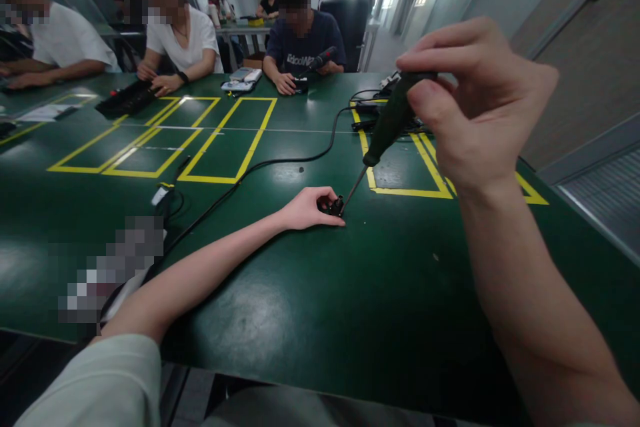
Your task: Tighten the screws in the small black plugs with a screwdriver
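My left hand [313, 208] rests on the green table, its thumb and fingers closed around a small black part [337, 205] whose kind I cannot make out. In my right hand [470, 107], raised above the table at the right, is a screwdriver [393, 120] with a dark green handle, gripped near its top end. The shaft slants down to the left, and its tip meets or lies right beside the small black part. Fingers partly hide that part, so the exact contact cannot be told.
Yellow tape [210, 179] marks rectangles on the green table [300, 320]. A black cable [280, 161] runs across it toward dark gear [367, 125] behind the screwdriver. At left lies a blurred item [120, 267]. Across the table, people work, one holding a dark tool [320, 60].
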Available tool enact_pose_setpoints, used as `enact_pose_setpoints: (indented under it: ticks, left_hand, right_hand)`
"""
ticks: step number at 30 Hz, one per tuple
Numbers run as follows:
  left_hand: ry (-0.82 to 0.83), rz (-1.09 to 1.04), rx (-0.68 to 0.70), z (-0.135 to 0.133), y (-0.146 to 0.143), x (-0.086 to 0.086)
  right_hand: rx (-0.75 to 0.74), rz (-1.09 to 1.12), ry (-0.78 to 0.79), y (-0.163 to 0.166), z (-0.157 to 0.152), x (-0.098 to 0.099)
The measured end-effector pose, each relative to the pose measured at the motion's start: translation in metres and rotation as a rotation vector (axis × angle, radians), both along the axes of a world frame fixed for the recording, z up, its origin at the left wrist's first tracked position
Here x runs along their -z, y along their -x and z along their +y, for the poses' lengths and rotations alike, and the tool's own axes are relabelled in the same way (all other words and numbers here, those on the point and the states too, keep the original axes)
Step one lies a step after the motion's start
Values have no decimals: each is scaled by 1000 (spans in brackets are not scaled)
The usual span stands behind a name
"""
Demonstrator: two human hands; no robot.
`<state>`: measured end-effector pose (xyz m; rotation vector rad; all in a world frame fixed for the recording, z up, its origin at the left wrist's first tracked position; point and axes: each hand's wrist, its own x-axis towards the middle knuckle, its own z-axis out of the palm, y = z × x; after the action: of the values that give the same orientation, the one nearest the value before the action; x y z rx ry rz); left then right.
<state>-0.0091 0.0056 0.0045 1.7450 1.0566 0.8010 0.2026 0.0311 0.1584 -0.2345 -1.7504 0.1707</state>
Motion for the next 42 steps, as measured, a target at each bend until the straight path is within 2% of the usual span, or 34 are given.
enact_pose_setpoints:
  ticks: [3, 8, 15, 19, 22, 29, 37, 42]
  left_hand:
    - [3, 7, -2, 0, 0, -1]
    - [12, -8, 3, 0, -1, -2]
    - [9, -3, 2, 0, 0, -1]
    - [-1, 7, 0, 0, 0, -1]
    - [3, 7, -2, -1, -1, -2]
    - [3, -11, -2, -1, -2, -2]
    - [-21, 4, 2, -1, 0, -1]
    - [-6, 2, 0, -1, 0, -2]
  right_hand:
    - [29, -1, 11, 0, -1, 0]
    - [-45, -3, -8, 1, -1, -1]
    - [37, -22, 24, 1, -5, -1]
    - [-13, -29, 42, 1, -5, -1]
    - [-25, 12, -11, 1, -3, 0]
    - [60, -30, -167, -1, 3, 1]
    - [-61, -44, -39, 1, -4, -2]
    - [-11, 31, -12, 4, -5, -2]
